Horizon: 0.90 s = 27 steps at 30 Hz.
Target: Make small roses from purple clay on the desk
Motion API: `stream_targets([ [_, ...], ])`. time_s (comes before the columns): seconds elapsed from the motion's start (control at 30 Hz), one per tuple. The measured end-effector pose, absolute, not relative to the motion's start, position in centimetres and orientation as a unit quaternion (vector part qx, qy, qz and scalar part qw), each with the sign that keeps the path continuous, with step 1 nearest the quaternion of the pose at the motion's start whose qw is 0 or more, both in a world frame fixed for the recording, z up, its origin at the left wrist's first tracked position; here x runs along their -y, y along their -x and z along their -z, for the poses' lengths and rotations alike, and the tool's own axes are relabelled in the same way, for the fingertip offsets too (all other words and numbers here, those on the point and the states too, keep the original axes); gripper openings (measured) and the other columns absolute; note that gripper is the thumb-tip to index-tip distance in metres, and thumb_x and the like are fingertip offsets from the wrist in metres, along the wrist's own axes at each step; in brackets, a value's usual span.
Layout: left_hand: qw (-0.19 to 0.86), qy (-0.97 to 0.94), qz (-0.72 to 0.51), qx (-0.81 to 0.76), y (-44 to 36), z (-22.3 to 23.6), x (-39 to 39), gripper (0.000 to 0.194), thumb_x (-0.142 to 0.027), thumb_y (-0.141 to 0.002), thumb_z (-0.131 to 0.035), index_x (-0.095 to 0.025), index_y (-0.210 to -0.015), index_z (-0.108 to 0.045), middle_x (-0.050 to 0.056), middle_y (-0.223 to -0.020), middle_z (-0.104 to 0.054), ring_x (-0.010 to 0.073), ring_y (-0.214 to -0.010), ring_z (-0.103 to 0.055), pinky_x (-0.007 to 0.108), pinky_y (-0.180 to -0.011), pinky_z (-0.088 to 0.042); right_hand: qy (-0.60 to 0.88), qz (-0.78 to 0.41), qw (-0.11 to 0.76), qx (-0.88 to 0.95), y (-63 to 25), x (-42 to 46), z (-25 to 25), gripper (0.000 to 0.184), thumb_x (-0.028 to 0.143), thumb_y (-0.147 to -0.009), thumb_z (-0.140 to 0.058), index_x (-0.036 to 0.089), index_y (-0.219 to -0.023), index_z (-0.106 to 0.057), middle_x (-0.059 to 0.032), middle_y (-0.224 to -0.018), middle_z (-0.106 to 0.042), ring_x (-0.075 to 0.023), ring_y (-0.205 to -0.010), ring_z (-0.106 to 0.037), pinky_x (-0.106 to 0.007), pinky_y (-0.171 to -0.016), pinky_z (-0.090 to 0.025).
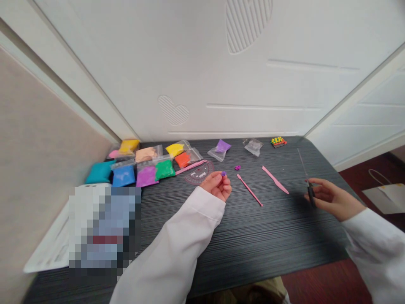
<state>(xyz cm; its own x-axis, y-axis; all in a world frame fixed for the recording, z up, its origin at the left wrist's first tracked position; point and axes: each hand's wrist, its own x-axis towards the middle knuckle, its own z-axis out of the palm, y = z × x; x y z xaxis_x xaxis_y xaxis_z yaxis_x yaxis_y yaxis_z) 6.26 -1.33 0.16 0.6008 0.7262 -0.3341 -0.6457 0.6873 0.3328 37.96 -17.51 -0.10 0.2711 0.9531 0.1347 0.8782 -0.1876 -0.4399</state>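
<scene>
My left hand (217,185) rests on the dark striped table (259,228), fingers pinched on a small purple clay bit (223,173). My right hand (329,196) is at the table's right edge, closed on the dark handle of a thin pointed tool (304,169) whose metal shaft points away from me. Between the hands lie two pink modelling sticks: a thin one (249,190) and a flat one (275,180). Another purple clay lump (237,167) lies just beyond the left hand.
Several bags of coloured clay (142,166) crowd the far left. A pink protractor (198,173) lies beside them. A bag of purple clay (220,149), a clear bag (253,146) and a small multicoloured clay piece (278,141) sit by the wall. A booklet (57,249) lies near left.
</scene>
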Motion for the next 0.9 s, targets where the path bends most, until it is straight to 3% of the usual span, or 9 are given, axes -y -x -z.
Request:
stream_targets([
  [0.1, 0.892, -0.083, -0.383, -0.226, -6.1, -0.4, 1.3, 0.017, -0.025, -0.087, -0.051, -0.012, -0.097, -0.056, 0.002, -0.086, -0.059, 0.0097, -0.065, -0.057, 0.024, -0.055, -0.050, 0.713, -0.140, 0.234, 0.645, -33.8, 17.1, -0.2, 0.028, 0.042, -0.089, -0.046, 0.020, -0.104, -0.055, -0.0011, -0.080, -0.060, -0.0095, -0.062, -0.056, -0.025, -0.058, -0.050],
  [0.17, 0.892, -0.080, -0.383, -0.227, -6.0, -0.4, 1.2, 0.017, -0.025, -0.087, -0.051, -0.012, -0.098, -0.056, 0.002, -0.086, -0.059, 0.0095, -0.065, -0.057, 0.023, -0.055, -0.050, 0.690, -0.145, 0.228, 0.671, -30.6, 16.6, -0.8, 0.039, 0.046, -0.081, -0.056, 0.017, -0.106, -0.052, 0.0013, -0.071, -0.057, -0.0114, -0.060, -0.056, -0.026, -0.056, -0.048],
  [0.4, 0.893, -0.068, -0.386, -0.220, -5.9, -0.1, 1.0, 0.017, -0.025, -0.087, -0.051, -0.012, -0.097, -0.056, 0.002, -0.086, -0.059, 0.0096, -0.065, -0.057, 0.023, -0.055, -0.050, 0.657, -0.099, 0.181, 0.725, -24.3, 15.6, -3.7, 0.034, 0.040, -0.074, -0.064, 0.025, -0.103, -0.054, -0.0010, -0.081, -0.061, -0.0177, -0.069, -0.054, -0.035, -0.067, -0.041],
  [0.9, 0.900, -0.064, -0.375, -0.210, -6.2, -0.9, 2.0, 0.016, -0.025, -0.088, -0.051, -0.011, -0.094, -0.056, 0.001, -0.080, -0.059, 0.0078, -0.060, -0.055, 0.021, -0.051, -0.048, 0.639, -0.087, 0.183, 0.742, -23.4, 14.4, -3.7, 0.033, 0.039, -0.077, -0.061, 0.022, -0.104, -0.053, -0.0018, -0.079, -0.061, -0.0168, -0.067, -0.055, -0.032, -0.067, -0.040],
])
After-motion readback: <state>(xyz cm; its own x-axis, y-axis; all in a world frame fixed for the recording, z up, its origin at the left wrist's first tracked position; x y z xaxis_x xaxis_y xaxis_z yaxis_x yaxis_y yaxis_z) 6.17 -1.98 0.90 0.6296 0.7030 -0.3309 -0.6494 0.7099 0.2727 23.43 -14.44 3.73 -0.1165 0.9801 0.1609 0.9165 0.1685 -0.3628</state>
